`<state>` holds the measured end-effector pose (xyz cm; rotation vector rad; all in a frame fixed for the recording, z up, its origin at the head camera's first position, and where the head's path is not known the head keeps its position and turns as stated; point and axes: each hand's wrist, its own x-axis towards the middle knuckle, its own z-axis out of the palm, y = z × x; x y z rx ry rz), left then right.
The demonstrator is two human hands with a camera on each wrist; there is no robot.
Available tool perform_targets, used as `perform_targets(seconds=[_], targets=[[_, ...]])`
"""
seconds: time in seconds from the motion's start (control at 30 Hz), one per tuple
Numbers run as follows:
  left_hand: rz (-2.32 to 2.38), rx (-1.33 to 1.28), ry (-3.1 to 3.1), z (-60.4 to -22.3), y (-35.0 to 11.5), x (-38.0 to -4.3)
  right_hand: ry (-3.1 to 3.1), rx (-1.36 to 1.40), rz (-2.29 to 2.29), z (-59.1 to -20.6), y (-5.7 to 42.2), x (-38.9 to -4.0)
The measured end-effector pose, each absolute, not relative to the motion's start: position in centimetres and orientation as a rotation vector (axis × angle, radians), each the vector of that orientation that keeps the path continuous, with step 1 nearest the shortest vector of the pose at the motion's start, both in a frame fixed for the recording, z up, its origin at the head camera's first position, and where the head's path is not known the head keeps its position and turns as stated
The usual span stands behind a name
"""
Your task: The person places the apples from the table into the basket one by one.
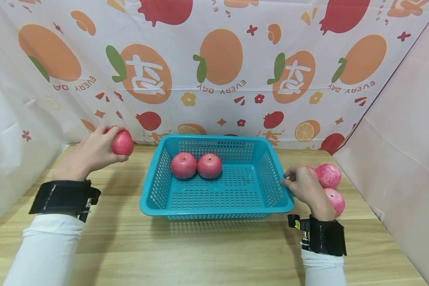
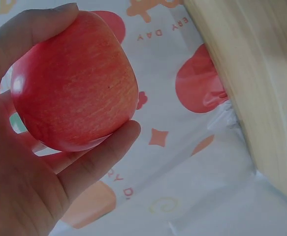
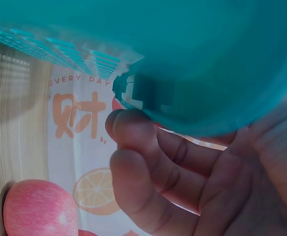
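Note:
My left hand holds a red apple in the air, left of the basket. In the left wrist view, the thumb lies along one side of the apple and the fingers curve round the other. A blue-green plastic basket stands on the table with two apples side by side in its back left part, one apple touching the other apple. On the basket's right rim, my right hand grips the edge. The right wrist view shows its fingers curled under the rim.
Beyond my right hand, several apples sit on the table; one apple is at the back, another apple nearer, partly behind the hand. A fruit-printed cloth hangs behind the wooden table. Plain pale cloth borders the right side.

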<state>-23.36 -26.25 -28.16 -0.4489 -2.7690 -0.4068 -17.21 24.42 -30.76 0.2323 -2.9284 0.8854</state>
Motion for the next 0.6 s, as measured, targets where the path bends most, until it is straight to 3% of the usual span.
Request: perform_targets(seconds=[0.6], targets=[[-0.393, -0.486, -2.786, -26.4, -24.3, -23.2, -2.922, 0.248, 0.877, -30.8, 24.5, -17.3]])
